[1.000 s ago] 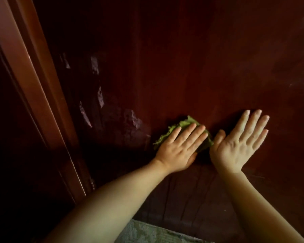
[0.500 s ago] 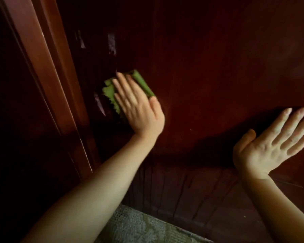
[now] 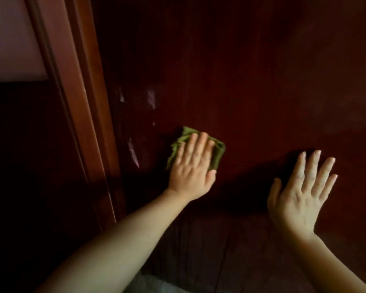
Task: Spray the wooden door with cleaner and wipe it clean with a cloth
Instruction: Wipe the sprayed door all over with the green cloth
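The green cloth [image 3: 218,154], soft and likely to bunch or slide on the glossy wooden door [image 3: 241,70], lies right of the door frame [image 3: 82,102] under the left hand [image 3: 191,174], whose straight fingers [image 3: 201,144] press it flat, probably the best hold, while the right hand [image 3: 298,197], farther from the frame, is splayed and holds nothing.

The wooden door [image 3: 251,81] is dark red-brown wood with a smooth, varnished, faintly glossy face and fine vertical grain. Toward its left edge wet streaks [image 3: 133,154] shine pale and glassy, while its near, lower part looks duller and is marked with dark vertical lines. The cloth [image 3: 219,154] is soft green fabric, matt and creased, with a ragged left edge; at the left the door frame [image 3: 78,92] is smooth lacquered wood of a lighter reddish brown, the wall [image 3: 11,39] beyond it is pale and matt, and the floor [image 3: 156,287] nearest looks grey and rough.
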